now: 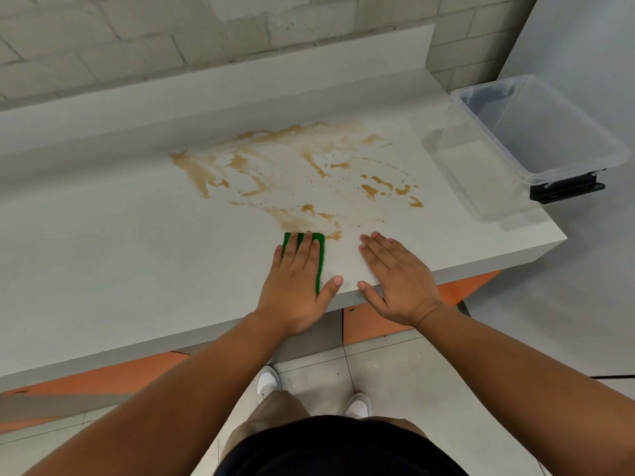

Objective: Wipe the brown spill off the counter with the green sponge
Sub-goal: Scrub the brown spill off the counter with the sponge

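Nearest to us are our own white shoes (pixel 269 381) on the tiled floor (pixel 395 359), below the orange cabinet front (pixel 374 322) that runs under the worktop (pixel 120 262). At the worktop's near edge our left hand (pixel 298 281) lies flat on the green sponge (pixel 320 259), fingers (pixel 304 243) stretched forward over it and thumb out to the right; this grip is a downward press of palm and fingers on the sponge, not a closed fist around it. The sponge shows only along its far edge and its right side, the rest hidden beneath the hand. Just beside it to the right, our right hand (pixel 395 274) rests open and flat on the bare worktop, fingers spread, holding nothing, its thumb at the near edge. The two hands are close but apart. The sponge's far right corner touches the nearest patch of the brown spill (pixel 309 173), which spreads from there across the middle of the worktop toward the raised back edge in streaks, blotches and thin smears, with wiped, paler arcs between them. Toward the worktop's right edge stands a clear plastic bin (pixel 536 132), part of it overhanging that edge, with a black clip (pixel 567 190) on its near end. Behind the worktop rises a pale block wall (pixel 137 46).
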